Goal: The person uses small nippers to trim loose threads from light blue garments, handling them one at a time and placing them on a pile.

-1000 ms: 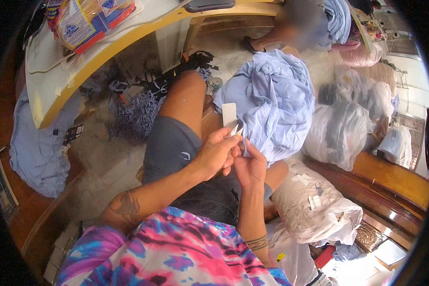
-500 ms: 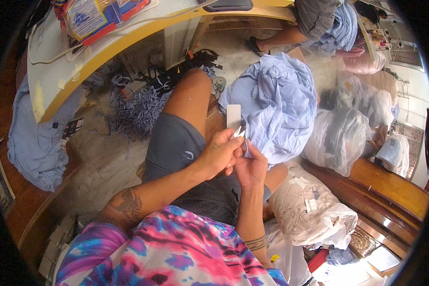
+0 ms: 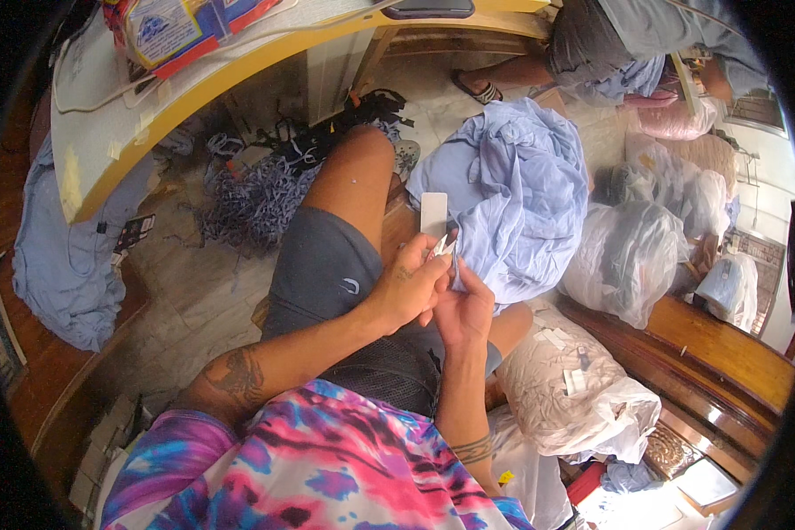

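My left hand (image 3: 408,287) is closed around a small white pointed thing (image 3: 444,246), forked at its tip; the fingers hide most of it. Close beside it, my right hand (image 3: 465,311) pinches the edge of a light-blue cloth garment (image 3: 521,194), next to a small dark strip (image 3: 452,237). The garment lies bunched in a large heap in front of my knees. From its near-left edge a blank-looking white tag (image 3: 434,214) sticks up, just beyond my left fingertips.
Blue and black cloth scraps (image 3: 261,194) pile on the floor. A yellow-edged table (image 3: 230,75) curves across the top left. Another blue garment (image 3: 57,256) hangs at left. Filled plastic bags (image 3: 632,256) and a beige bundle (image 3: 561,389) stand right. Another person's leg (image 3: 521,72) is ahead.
The other person at the top has shifted, with the body now leaning further right and an arm in view. My hands stay at nearly the same spot on the garment.
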### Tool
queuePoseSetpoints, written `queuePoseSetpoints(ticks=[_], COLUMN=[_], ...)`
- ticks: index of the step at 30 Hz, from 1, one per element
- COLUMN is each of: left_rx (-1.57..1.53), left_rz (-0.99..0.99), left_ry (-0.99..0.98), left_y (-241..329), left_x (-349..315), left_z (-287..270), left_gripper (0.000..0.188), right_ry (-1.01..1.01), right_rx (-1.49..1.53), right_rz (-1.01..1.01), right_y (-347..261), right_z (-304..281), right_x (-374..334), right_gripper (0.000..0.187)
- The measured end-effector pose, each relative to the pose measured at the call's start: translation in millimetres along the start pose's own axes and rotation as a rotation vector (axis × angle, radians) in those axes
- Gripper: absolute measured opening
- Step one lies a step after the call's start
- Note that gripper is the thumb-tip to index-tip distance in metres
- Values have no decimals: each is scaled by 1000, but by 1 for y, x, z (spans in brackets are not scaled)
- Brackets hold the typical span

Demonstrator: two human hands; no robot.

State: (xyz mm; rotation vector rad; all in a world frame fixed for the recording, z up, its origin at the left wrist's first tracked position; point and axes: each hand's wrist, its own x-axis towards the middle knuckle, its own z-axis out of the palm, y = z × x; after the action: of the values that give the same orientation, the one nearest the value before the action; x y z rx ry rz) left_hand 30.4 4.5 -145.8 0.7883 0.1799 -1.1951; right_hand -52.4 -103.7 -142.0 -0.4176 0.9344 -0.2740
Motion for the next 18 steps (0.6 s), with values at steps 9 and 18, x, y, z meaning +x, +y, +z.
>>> queuePoseSetpoints(ticks=[9,18], left_rx=[31,58], left_rz=[13,59], left_ry=[4,-10], left_y=[0,-1], left_x=[0,6], left_z=[1,-3], left_gripper=[15,21], right_ry=[-118,-131], right_rx=[15,-21], right_rz=[29,8], right_y=[0,1], right_z=[-23,-19], right_x=[10,9], right_gripper=[27,27])
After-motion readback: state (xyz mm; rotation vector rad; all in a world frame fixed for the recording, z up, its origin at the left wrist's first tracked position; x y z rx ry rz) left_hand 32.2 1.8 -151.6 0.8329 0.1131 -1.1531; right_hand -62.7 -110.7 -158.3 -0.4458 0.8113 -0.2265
